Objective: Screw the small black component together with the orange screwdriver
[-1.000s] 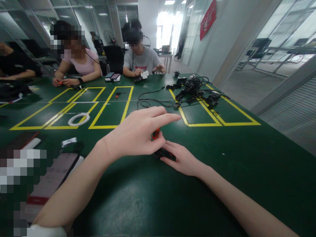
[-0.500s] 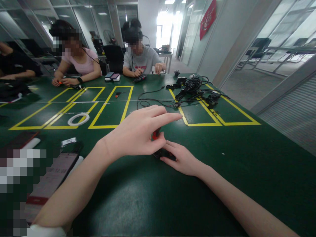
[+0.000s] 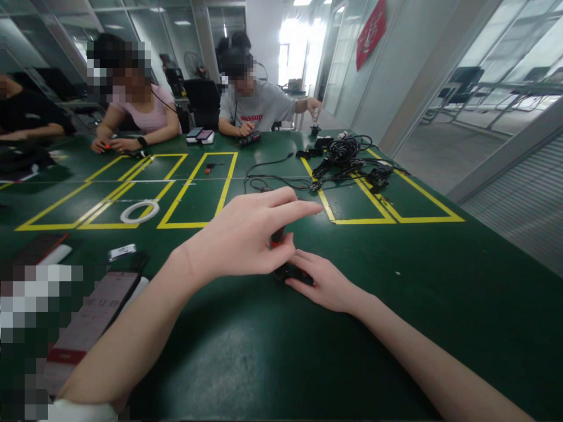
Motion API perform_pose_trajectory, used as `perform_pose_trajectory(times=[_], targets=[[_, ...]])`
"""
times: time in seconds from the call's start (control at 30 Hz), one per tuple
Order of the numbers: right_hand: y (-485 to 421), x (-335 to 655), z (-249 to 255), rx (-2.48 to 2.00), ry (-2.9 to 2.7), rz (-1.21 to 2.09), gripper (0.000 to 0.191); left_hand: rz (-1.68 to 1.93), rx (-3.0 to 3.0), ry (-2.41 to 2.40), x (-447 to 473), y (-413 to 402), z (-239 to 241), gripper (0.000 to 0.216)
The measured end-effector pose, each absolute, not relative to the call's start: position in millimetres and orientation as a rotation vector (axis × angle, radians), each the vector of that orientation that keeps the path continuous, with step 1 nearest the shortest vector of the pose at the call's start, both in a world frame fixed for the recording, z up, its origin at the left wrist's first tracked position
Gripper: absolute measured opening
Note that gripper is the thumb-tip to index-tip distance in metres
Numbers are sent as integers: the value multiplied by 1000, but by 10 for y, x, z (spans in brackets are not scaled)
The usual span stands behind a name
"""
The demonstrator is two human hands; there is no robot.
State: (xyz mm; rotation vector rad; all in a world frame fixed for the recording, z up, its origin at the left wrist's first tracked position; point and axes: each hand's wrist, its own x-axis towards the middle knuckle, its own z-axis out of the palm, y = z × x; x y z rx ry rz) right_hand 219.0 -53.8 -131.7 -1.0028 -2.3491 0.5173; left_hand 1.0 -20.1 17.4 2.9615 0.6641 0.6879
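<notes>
My left hand (image 3: 246, 234) is bent over the middle of the table, its thumb and some fingers closed around a small upright red-and-black piece (image 3: 278, 236). Its index finger points out to the right. Most of this piece is hidden behind my fingers, so its kind is unclear. Just below, my right hand (image 3: 325, 281) grips a black object (image 3: 284, 273) on the green tabletop. The black object lies partly under the fingers and I cannot make out what it is. Both hands are close together, fingertips nearly meeting.
Yellow tape rectangles (image 3: 193, 225) mark the green table (image 3: 211, 363). A white tape roll (image 3: 139, 212) and a phone (image 3: 94, 316) are at left. Black cables (image 3: 343, 153) are heaped at back right. Two co-workers with headgear sit opposite; another person is at far left.
My hands stay almost in place, with only a slight shift at the left fingers. The co-worker in grey has stretched one arm out to the right, toward a small black item by the cables.
</notes>
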Motion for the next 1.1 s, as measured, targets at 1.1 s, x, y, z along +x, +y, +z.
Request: perform_pose_trajectory(times=[1.1], targets=[[-535, 2186, -1313, -1002, -2347, 521, 32, 703, 2974, 671, 3, -209, 171, 55]])
